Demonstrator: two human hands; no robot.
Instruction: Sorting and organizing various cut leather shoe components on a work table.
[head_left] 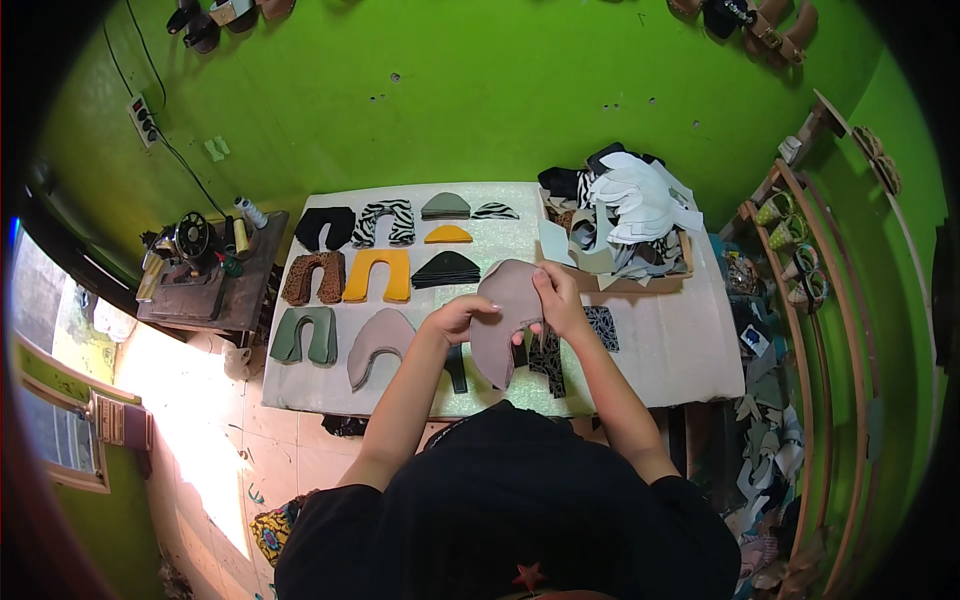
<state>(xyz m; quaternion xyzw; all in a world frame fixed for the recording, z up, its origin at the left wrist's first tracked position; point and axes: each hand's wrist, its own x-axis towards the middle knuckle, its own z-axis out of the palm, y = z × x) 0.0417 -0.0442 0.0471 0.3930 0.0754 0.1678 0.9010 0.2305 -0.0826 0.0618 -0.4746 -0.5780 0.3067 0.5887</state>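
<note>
My left hand [463, 318] and my right hand [558, 300] both grip a mauve U-shaped cut piece [509, 285], perhaps shoe-upper material, above the table's near edge. The left thumb lies on its face; the right fingers pinch its upper right side. Left of it, a matching mauve U-shaped piece [385, 330] lies on the table. Below the held piece are a black patterned piece [546, 362] and a dark strip [457, 370], partly hidden. Another black patterned piece [602, 329] lies by my right forearm.
Stacks of green [305, 335], leopard-print [314, 278], yellow [380, 275], black [325, 228] and zebra-print [385, 222] U-shapes cover the table's left, beside black half-moons [447, 270]. A box of scraps [635, 280] stands at back right, a sewing machine [192, 240] left, a wooden rack [815, 330] right.
</note>
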